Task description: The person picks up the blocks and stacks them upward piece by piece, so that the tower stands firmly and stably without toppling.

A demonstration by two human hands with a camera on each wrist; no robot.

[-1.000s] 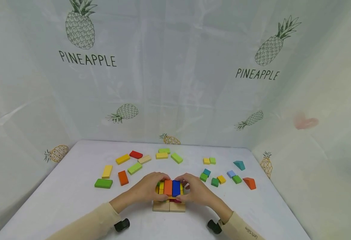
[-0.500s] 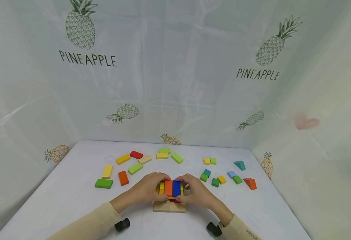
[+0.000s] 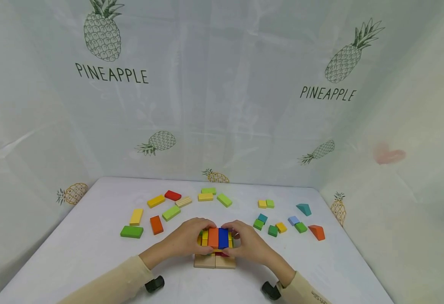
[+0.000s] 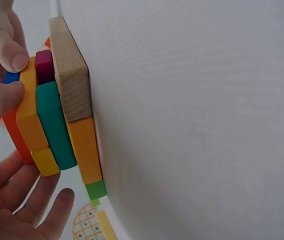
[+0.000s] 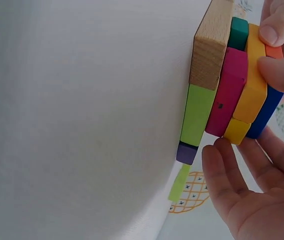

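In the head view a low stack of coloured wooden blocks stands at the table's front middle. On its top lie an orange-red block (image 3: 213,238) and a blue block (image 3: 223,239), side by side. My left hand (image 3: 191,238) grips the orange-red one from the left, thumb at the near end, fingers at the far end. My right hand (image 3: 247,241) holds the blue one the same way. Beneath, the wrist views show an orange block (image 4: 31,117), a teal block (image 4: 55,125) and a magenta block (image 5: 228,90), above plain wooden blocks (image 3: 204,261) at the bottom.
Loose blocks lie around the stack: a green block (image 3: 131,232) and an orange block (image 3: 156,225) to the left, a yellow block (image 3: 205,197) behind, small cubes and a red-orange triangular block (image 3: 316,232) to the right. A pineapple-print curtain (image 3: 222,105) hangs behind the table.
Both hands stay at the top of the stack with no visible movement. The head view has shifted very slightly.
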